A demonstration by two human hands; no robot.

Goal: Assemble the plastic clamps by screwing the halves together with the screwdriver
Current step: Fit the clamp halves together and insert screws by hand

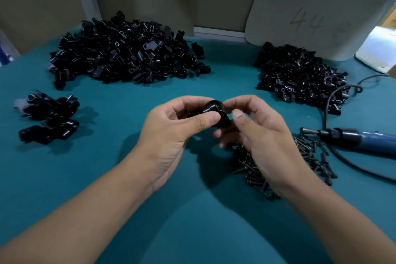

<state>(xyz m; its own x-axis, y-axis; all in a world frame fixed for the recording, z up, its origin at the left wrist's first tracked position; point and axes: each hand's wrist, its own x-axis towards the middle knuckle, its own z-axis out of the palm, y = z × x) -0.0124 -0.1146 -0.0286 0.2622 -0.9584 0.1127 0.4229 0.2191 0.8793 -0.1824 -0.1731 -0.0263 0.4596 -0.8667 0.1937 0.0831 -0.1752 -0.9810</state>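
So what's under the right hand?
A heap of small dark screws lies on the green table beneath the right hand. The hand covers part of the heap, so more may be hidden.

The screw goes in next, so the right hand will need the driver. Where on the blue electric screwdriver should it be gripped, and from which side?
Judging by its pose, grip the blue electric screwdriver round its thick blue barrel, coming from above. It lies flat on the green table, bit pointing left toward the screws. Its cable leaves from the black collar near the bit, so stay behind that.
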